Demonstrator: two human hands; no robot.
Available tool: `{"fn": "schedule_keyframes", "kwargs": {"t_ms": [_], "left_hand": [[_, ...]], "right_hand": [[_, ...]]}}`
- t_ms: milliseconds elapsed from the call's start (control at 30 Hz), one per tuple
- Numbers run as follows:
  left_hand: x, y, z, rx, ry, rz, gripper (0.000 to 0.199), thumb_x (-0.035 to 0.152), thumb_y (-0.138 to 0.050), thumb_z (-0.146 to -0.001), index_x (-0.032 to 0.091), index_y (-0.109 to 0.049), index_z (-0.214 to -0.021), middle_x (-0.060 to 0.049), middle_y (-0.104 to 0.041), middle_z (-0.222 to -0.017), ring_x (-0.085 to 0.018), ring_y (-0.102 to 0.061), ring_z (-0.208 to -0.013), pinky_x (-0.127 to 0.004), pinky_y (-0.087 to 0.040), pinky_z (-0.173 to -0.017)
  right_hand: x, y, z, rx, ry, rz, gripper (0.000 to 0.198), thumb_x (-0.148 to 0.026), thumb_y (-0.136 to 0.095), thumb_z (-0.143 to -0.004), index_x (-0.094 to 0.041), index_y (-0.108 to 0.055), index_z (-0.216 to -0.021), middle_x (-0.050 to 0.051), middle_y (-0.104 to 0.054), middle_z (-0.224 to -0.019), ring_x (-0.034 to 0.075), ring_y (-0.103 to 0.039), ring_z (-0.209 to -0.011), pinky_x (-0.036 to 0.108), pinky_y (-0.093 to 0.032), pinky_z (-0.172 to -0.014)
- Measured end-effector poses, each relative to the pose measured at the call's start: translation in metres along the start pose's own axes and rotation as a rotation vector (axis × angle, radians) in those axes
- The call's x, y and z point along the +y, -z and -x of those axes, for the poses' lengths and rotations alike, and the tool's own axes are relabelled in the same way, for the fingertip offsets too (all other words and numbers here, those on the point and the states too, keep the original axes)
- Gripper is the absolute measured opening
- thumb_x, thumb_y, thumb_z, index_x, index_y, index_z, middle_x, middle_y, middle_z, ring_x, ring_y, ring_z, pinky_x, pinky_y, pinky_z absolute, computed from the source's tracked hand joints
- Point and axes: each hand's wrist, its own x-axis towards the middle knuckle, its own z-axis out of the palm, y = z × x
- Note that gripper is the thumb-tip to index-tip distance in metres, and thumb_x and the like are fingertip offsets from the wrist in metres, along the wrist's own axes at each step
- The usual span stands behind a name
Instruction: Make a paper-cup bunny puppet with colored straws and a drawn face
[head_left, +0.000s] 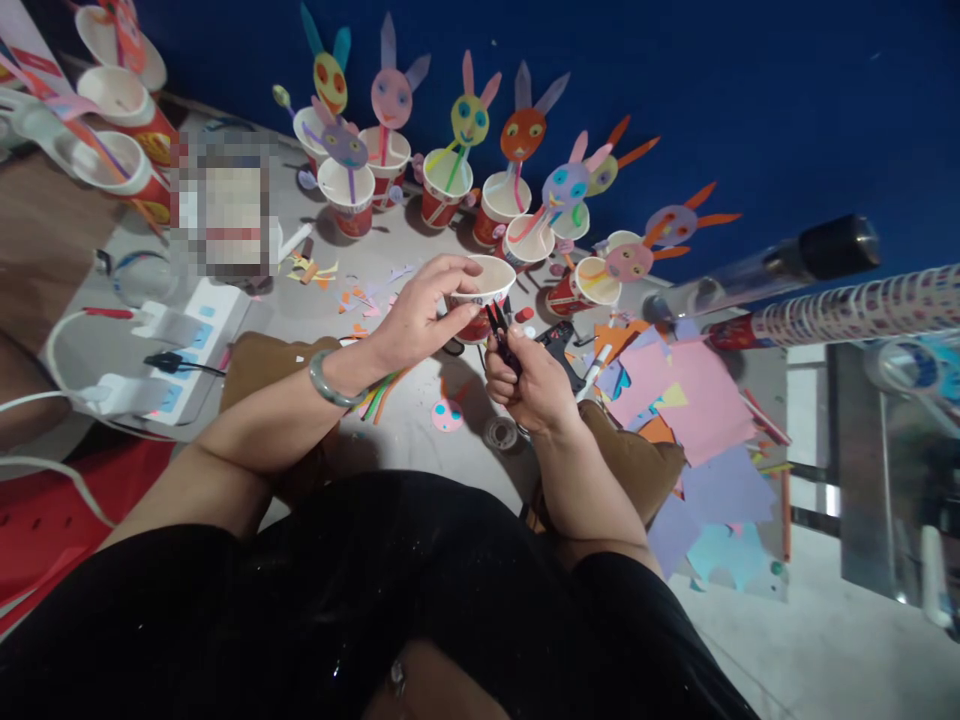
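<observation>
A red and white paper cup point(491, 275) stands in front of me with its white opening facing up. My left hand point(420, 308) holds it from the left, fingers at the rim and thumb against the front wall. Closed around small black pliers point(496, 322), my right hand point(525, 378) is just in front of the cup, the pointed jaws near its side. Below on the table lies a pink rabbit face point(447, 414) with blue eyes. A black glue gun point(559, 352) rests right of my right hand, and a roll of clear tape point(501, 433) is nearer to me.
Several finished cups with paper rabbit heads point(523, 135) line the blue wall. Coloured paper sheets point(697, 400) lie at the right, beside a long stack of cups point(855, 312). A white power strip point(196, 345) with cords sits at the left. Paper scraps point(364, 298) are scattered mid-table.
</observation>
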Motion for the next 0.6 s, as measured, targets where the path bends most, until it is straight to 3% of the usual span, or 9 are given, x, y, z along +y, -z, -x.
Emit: {"fn": "schedule_keyframes", "kwargs": {"t_ms": [167,600], "left_hand": [[0.0031,0.0001,-0.0015,-0.030,0.109,0.119,0.007,0.025,-0.061,-0.095,0.019,-0.064,-0.096,-0.010,-0.068,-0.129,-0.019,-0.067,-0.115,-0.032,-0.056,-0.091],[0.0029,0.0002,-0.0033,-0.043,0.177,0.203,0.009,0.025,-0.062,-0.090,0.019,-0.068,-0.094,-0.010,-0.070,-0.126,-0.019,-0.067,-0.115,-0.032,-0.054,-0.091]], "right_hand": [[0.0015,0.0006,0.0000,0.013,0.058,0.034,0.051,-0.068,-0.074,-0.081,-0.023,-0.052,-0.083,-0.013,-0.032,-0.049,0.003,-0.015,-0.040,0.018,-0.013,-0.039],[0.0033,0.0037,-0.0026,0.041,0.098,0.104,0.058,-0.076,-0.076,-0.073,-0.024,-0.051,-0.081,-0.014,-0.030,-0.048,0.003,-0.015,-0.040,0.018,-0.015,-0.039]]}}
